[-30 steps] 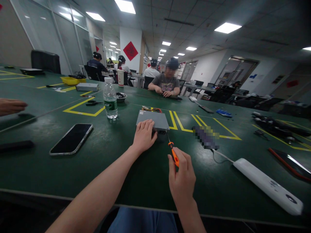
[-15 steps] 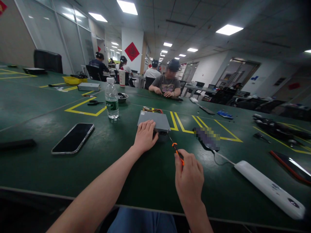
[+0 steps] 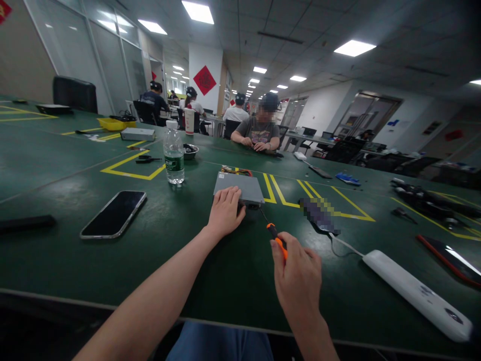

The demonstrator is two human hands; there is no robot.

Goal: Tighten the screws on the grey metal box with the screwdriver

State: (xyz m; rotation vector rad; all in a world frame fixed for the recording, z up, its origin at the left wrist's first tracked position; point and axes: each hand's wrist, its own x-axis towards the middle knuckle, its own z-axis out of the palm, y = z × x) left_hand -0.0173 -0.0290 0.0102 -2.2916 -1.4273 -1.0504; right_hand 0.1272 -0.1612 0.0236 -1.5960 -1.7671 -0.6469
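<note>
A flat grey metal box with coloured wires at its back, which looks like a computer power supply (image 3: 246, 186), lies on the green table. My left hand (image 3: 225, 210) grips its near left part, fingers over the top and thumb against the front side. Pinched between the thumb and fingers of my right hand (image 3: 298, 268) is an orange and black screwdriver (image 3: 276, 238). Its thin shaft points up and left, with the tip at the box's near right corner. Whether the tip sits in a screw is too small to tell.
Left of the box stand a water bottle (image 3: 174, 155) and a metal bowl (image 3: 191, 151); a phone (image 3: 113, 214) lies nearer. To the right are another phone (image 3: 319, 215) and a white power strip (image 3: 417, 293). A co-worker (image 3: 259, 130) sits across the table.
My right hand has shifted slightly right and turned, and the screwdriver's handle has rotated with it. The left hand and the power supply stay in place.
</note>
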